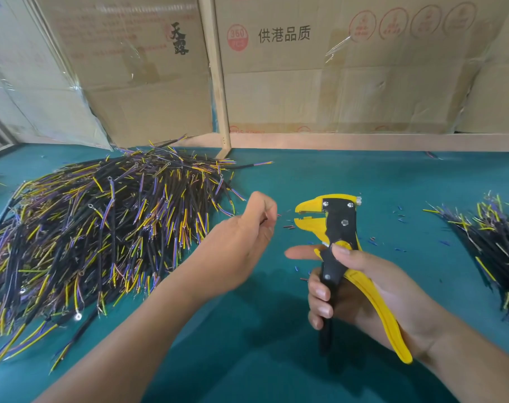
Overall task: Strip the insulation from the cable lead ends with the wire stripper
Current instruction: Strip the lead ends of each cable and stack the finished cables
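Note:
My right hand (pixel 361 289) grips a yellow and black wire stripper (pixel 339 228) by its handles, jaws pointing left and slightly apart. My left hand (pixel 247 231) is curled and pinches a thin cable lead (pixel 277 215), whose short bare tip sticks out toward the jaws without touching them. Most of that cable is hidden inside the hand. A large heap of black cables (pixel 96 228) with yellow, blue and purple leads lies to the left on the green table mat (pixel 276 359).
A smaller pile of cables (pixel 491 245) lies at the right edge. Small bits of cut insulation (pixel 374 241) are scattered on the mat around the stripper. Cardboard boxes (pixel 305 82) and a wooden frame (pixel 218 82) stand along the back.

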Available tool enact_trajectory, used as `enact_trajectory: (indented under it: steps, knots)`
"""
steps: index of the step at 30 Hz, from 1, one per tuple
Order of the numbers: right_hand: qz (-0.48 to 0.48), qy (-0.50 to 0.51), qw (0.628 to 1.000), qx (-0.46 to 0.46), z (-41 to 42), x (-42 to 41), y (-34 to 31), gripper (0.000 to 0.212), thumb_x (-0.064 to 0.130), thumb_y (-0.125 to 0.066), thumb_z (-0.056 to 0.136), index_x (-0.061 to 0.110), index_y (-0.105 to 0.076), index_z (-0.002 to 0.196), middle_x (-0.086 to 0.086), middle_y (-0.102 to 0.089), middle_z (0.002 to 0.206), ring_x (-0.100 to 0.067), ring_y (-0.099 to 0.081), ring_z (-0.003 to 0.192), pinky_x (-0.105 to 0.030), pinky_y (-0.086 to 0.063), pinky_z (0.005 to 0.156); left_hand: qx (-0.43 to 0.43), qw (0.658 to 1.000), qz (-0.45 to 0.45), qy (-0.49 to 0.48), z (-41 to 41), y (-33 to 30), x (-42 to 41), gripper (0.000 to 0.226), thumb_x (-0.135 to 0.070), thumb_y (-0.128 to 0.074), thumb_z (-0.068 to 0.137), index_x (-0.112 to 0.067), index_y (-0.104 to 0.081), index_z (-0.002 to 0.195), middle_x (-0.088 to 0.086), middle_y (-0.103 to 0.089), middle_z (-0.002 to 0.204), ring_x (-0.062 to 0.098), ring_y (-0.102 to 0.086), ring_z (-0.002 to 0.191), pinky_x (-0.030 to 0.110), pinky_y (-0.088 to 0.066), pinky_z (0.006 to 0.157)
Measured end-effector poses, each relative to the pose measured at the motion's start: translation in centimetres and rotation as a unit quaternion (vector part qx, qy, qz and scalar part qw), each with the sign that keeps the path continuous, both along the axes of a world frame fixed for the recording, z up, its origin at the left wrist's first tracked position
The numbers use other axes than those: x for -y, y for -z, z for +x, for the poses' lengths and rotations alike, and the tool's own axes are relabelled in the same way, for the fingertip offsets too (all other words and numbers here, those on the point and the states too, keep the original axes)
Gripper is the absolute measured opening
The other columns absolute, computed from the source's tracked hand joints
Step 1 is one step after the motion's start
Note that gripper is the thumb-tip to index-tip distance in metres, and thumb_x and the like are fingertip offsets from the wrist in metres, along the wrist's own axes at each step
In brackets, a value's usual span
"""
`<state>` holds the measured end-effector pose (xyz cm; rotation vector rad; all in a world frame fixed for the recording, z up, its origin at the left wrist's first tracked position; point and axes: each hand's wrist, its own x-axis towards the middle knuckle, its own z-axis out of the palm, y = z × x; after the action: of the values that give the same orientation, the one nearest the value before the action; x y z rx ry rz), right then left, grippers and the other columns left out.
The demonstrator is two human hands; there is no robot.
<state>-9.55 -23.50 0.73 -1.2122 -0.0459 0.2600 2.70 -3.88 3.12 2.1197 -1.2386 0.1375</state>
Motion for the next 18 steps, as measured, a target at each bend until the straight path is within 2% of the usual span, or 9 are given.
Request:
enact_trajectory:
  steps: [3,7,9,14,18]
  knots:
    - [-0.007,-0.007,1.000,0.001,0.00,-0.17,0.11,0.045,0.052,-0.062,0.094,0.009,-0.069,0.102,-0.020,-0.067,0.098,-0.034,-0.065,0.085,-0.044,-0.055,0.080,-0.002,1.000,-0.013,0.010,-0.14,0.12,0.13,0.015,-0.018,-0.038,0.106,-0.028,-0.027,0.105,-0.016,-0.045,0.072,0.022,-0.038,0.060,0.038,-0.033,0.056]
    - [0.033,-0.031,0.999,0.007,0.19,-0.60,0.01,0.042,0.051,-0.059,0.096,0.010,-0.067,0.103,-0.019,-0.062,0.087,-0.032,-0.061,0.076,-0.041,-0.052,0.073,0.003,1.000,-0.013,0.015,-0.17,0.27,0.20,0.010,-0.019,-0.036,0.106,-0.026,-0.029,0.107,-0.020,-0.048,0.074,0.025,-0.039,0.061,0.039,-0.034,0.057]
    - [0.042,-0.040,0.998,0.006,0.18,-0.62,0.06,0.044,0.051,-0.058,0.097,0.008,-0.065,0.105,-0.018,-0.062,0.087,-0.032,-0.060,0.076,-0.041,-0.052,0.073,0.002,1.000,-0.019,0.018,-0.15,0.27,0.16,0.007,-0.023,-0.035,0.104,-0.027,-0.030,0.105,-0.016,-0.047,0.075,0.024,-0.040,0.061,0.038,-0.034,0.057]
    - [0.034,-0.035,0.999,0.005,0.22,-0.41,0.39,0.069,0.052,-0.058,0.096,-0.014,-0.049,0.116,-0.018,-0.062,0.088,-0.031,-0.061,0.076,-0.040,-0.052,0.073,-0.007,0.999,-0.042,0.015,0.04,0.38,0.17,0.012,-0.019,-0.037,0.104,-0.030,-0.032,0.101,-0.014,-0.046,0.074,0.020,-0.039,0.060,0.028,-0.030,0.054]
    - [0.029,-0.030,0.999,0.006,-0.03,-0.41,0.42,0.073,0.051,-0.060,0.096,-0.016,-0.046,0.119,-0.019,-0.064,0.092,-0.032,-0.063,0.080,-0.044,-0.052,0.078,-0.030,0.997,-0.067,0.016,0.04,0.44,0.25,0.012,-0.020,-0.037,0.104,-0.030,-0.033,0.099,-0.003,-0.045,0.073,0.021,-0.037,0.058,0.028,-0.030,0.052]
